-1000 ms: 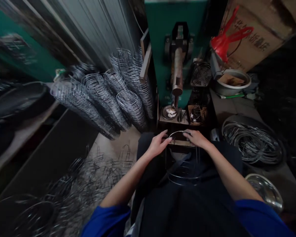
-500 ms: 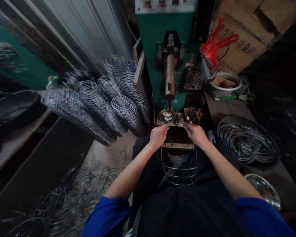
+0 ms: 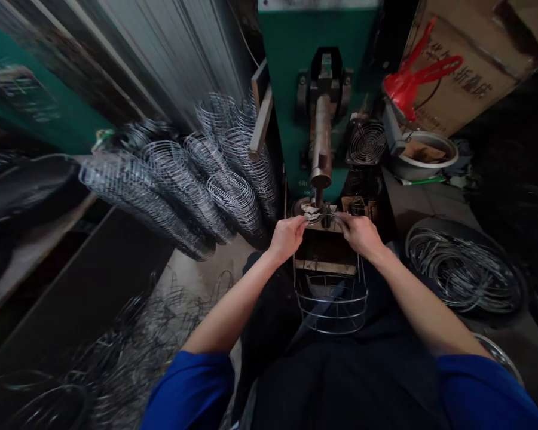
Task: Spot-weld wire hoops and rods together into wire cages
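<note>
- In the head view, both hands are now reaching farther forward than a second ago, and the bent top of the wire frame (image 3: 332,316) is sitting closer to the green machine (image 3: 278,65).
- That shift seems to be bringing the wire to the working spot, just below the metal rod (image 3: 321,149); whether wire and rod are touching, I cannot tell.
- The left hand (image 3: 289,239) is pinching the wire between thumb and fingers, right beside a whitish lump (image 3: 311,209).
- The right hand (image 3: 361,236) is gripping the same wire at its other side, fingertips closed on it, the two hands staying apart with the thin wire spanning between them.
- The frame's rounded, railed part is hanging nearer the body than the hands, between the forearms and over the dark-clothed lap.
- Left of the left hand, tall stacks of wire rings (image 3: 183,185) are leaning; nearer the body, loose wire pieces (image 3: 161,340) are littering the pale floor (image 3: 235,260).
- Right of the right hand, a wire coil (image 3: 461,272) is lying on a dark surface; beyond it, a pale bowl (image 3: 424,171) is standing near a red object (image 3: 406,89) and a cardboard box (image 3: 497,48).
- Far beyond the left hand, a ridged metal panel (image 3: 170,54) is rising.
</note>
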Available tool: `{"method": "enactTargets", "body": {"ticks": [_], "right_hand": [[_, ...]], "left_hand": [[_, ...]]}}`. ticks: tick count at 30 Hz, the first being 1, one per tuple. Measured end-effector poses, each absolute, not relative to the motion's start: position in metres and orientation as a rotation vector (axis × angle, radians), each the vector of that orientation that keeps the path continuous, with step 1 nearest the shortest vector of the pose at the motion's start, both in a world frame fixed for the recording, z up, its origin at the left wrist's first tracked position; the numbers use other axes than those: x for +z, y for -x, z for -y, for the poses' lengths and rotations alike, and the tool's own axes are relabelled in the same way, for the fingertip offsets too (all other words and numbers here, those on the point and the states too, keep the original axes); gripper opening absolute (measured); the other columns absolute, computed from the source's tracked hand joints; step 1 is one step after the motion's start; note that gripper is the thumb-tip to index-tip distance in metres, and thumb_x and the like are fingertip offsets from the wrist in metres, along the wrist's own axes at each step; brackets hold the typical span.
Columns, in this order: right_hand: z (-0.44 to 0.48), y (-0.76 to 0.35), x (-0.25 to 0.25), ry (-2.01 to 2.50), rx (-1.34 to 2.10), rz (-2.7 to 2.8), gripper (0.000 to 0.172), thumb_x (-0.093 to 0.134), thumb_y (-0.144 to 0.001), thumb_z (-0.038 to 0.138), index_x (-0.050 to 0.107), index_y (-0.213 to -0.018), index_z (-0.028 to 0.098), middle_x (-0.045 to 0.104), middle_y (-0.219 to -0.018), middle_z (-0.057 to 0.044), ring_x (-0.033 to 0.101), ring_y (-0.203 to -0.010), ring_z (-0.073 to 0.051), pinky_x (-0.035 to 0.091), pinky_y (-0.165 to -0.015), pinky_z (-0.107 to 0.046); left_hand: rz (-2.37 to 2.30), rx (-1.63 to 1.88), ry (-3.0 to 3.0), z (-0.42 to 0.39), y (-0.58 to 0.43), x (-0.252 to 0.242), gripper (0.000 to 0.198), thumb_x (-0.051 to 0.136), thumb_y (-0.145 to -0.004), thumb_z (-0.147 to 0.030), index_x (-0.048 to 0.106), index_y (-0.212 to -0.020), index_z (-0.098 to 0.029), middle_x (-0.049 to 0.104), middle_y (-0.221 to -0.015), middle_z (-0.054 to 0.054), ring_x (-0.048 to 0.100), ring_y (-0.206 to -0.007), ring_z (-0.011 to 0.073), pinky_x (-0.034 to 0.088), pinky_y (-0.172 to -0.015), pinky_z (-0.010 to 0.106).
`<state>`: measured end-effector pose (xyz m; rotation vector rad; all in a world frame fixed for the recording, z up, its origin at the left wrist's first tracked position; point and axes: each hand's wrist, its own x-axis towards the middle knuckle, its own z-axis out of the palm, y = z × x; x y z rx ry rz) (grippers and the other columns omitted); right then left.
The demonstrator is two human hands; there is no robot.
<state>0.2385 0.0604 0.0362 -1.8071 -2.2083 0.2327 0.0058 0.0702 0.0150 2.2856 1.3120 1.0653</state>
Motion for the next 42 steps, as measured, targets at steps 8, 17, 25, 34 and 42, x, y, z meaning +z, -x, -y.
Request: {"method": "enactTargets", "body": {"ticks": [8,17,25,34,42], "right_hand": [[-0.065,-0.225,0.053,1.896,0.189,2.287,0.034,0.046,-0.105,0.037,0.063,-0.134,0.030,0.074,-0.107,-0.007,0.070,-0.098,-0.029,0.053,-0.079,-0.033],[-0.076,-0.226,0.052,1.856,0.253,2.258,0.033,0.046,-0.105,0.039,0.064,-0.133,0.032,0.074,-0.108,-0.007,0.069,-0.100,-0.027,0.052,-0.081,-0.032],[-0.080,-0.224,0.054,1.848,0.246,2.257,0.033,0.046,-0.105,0.040,0.066,-0.130,0.033,0.074,-0.105,-0.007,0.069,-0.099,-0.028,0.051,-0.078,-0.032],[-0.080,-0.225,0.051,1.864,0.214,2.249,0.035,0.046,-0.105,0.040,0.064,-0.134,0.033,0.074,-0.105,-0.007,0.069,-0.097,-0.029,0.051,-0.076,-0.032],[-0.082,-0.227,0.046,1.803,0.250,2.240,0.034,0.045,-0.105,0.038,0.067,-0.129,0.030,0.074,-0.108,-0.006,0.068,-0.099,-0.027,0.050,-0.082,-0.032]], "left_hand": [[-1.332,1.080,-2.337,-0.077,0.001,0.019,0.021,0.050,-0.098,-0.019,0.071,-0.100,-0.014,0.075,-0.085,0.008,0.070,-0.075,0.0180,0.049,-0.071,0.027],[-1.416,0.983,-2.332,-0.084,0.002,0.031,0.018,0.053,-0.095,-0.016,0.072,-0.093,-0.015,0.073,-0.078,0.006,0.067,-0.069,0.0166,0.045,-0.068,0.025],[-1.420,0.953,-2.333,-0.088,0.004,0.030,0.020,0.052,-0.095,-0.016,0.072,-0.093,-0.015,0.074,-0.080,0.007,0.068,-0.071,0.0168,0.045,-0.069,0.025],[-1.446,0.906,-2.361,-0.087,0.002,0.028,0.021,0.049,-0.096,-0.017,0.070,-0.094,-0.016,0.072,-0.080,0.007,0.067,-0.072,0.0175,0.044,-0.070,0.026],[-1.434,0.906,-2.422,-0.088,0.001,0.025,0.024,0.046,-0.095,-0.016,0.070,-0.095,-0.013,0.069,-0.076,0.009,0.065,-0.069,0.0201,0.045,-0.067,0.029]]}}
